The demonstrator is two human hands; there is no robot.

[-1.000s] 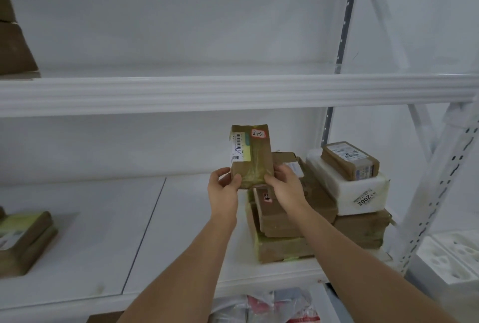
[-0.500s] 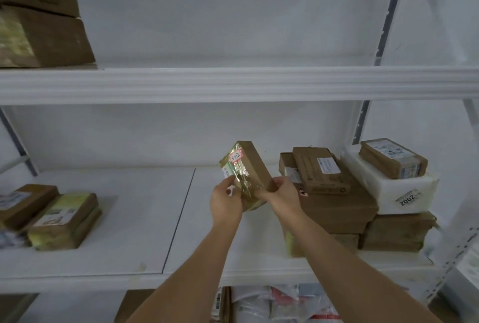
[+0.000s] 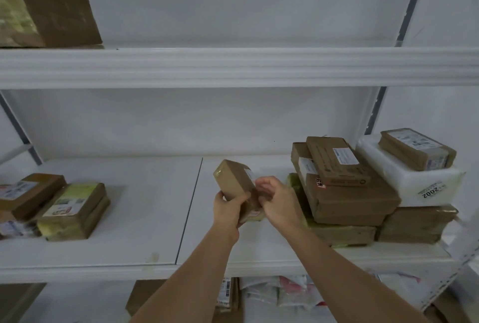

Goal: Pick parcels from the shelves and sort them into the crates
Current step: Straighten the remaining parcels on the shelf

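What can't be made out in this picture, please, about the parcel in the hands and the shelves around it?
- Held parcel, head view: its label faces away and is motion-blurred; lower end covered by the left hand and right hand.
- Cardboard box on the upper shelf: cut off by the top and left edges.
- White parcel: only "2002" reads; the rest is too small.
- Crates: none in view.

parcel (image 3: 236, 184) now tilted flatter, label side rolled away in both hands
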